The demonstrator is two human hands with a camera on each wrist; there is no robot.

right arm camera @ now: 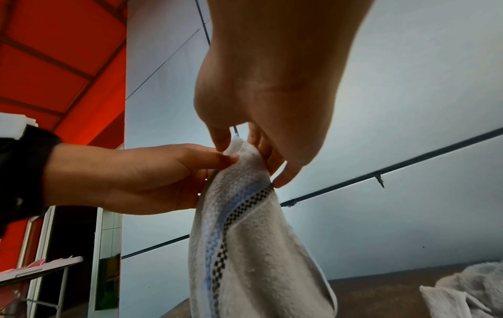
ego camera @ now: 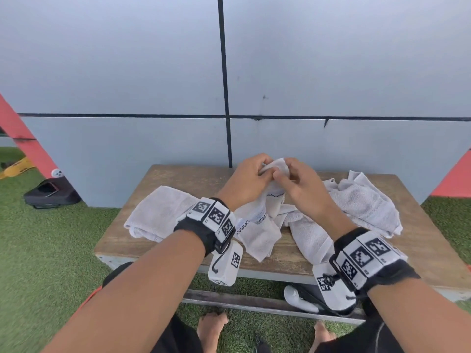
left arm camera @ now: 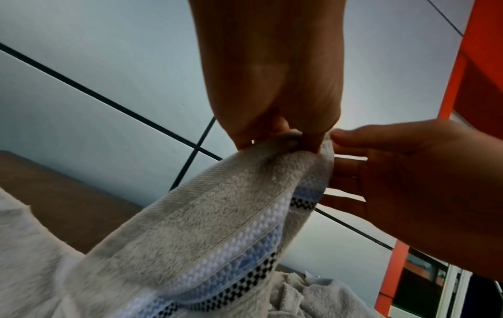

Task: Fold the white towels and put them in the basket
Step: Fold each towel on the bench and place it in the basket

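Both hands meet above the far edge of the wooden table (ego camera: pixel 420 253), the left hand (ego camera: pixel 248 179) and right hand (ego camera: pixel 300 184) each pinching the top corner of a white towel (ego camera: pixel 262 225) with a blue, checked border. It hangs to the tabletop. One crumpled towel (ego camera: pixel 158 212) lies at nine o'clock, another (ego camera: pixel 367 202) at three o'clock.

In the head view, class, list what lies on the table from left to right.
Folded towel → left hand → lifted towel → right hand → crumpled towel, all over the wooden table.
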